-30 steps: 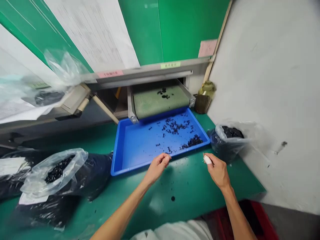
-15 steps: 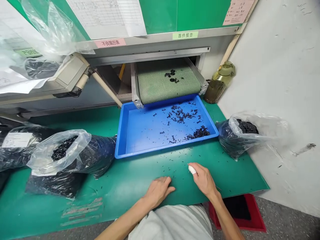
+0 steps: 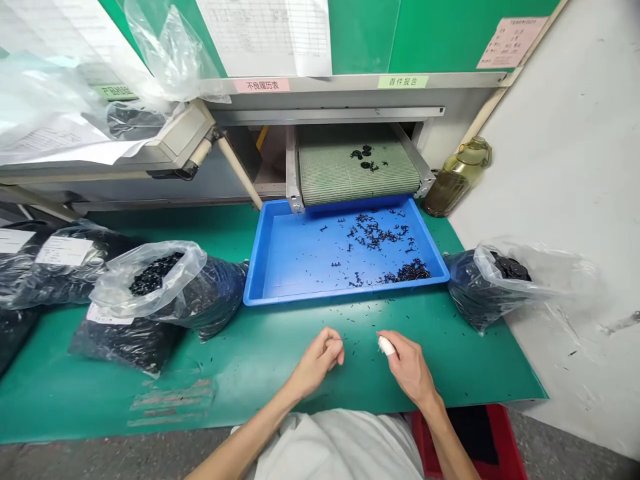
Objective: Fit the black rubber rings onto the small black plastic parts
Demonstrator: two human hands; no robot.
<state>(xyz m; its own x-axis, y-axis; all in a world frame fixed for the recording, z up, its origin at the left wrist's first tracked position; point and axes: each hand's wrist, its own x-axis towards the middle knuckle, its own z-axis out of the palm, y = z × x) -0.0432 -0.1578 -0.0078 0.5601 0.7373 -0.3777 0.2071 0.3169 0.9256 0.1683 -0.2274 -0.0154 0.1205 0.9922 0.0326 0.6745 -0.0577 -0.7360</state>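
Over the green tabletop, my left hand (image 3: pixel 321 359) is closed with its fingers curled in; whether anything is inside cannot be made out. Across a small gap, my right hand (image 3: pixel 407 367) has a white cover (image 3: pixel 387 346) on its thumb, pressed against the fingers. What that pinch holds, if anything, is hidden. Tiny black slivers (image 3: pixel 353 319) lie scattered on the tabletop just beyond both hands. Further back, a blue tray (image 3: pixel 285 293) contains small black plastic parts (image 3: pixel 377 232), with a dense heap (image 3: pixel 413 269) in its near right corner.
A green mesh conveyor belt (image 3: pixel 345 180) carrying several black pieces (image 3: pixel 367 157) ends above the tray. Open plastic bags of black parts stand at left (image 3: pixel 215 300) and right (image 3: pixel 473 293). A bottle (image 3: pixel 453 180) is by the wall. Below the table edge is a red bin (image 3: pixel 505 440).
My left hand has lifted slightly from the tabletop, and its fingers have curled in. My right hand keeps nearly the same pose. The whole view has shifted a little.
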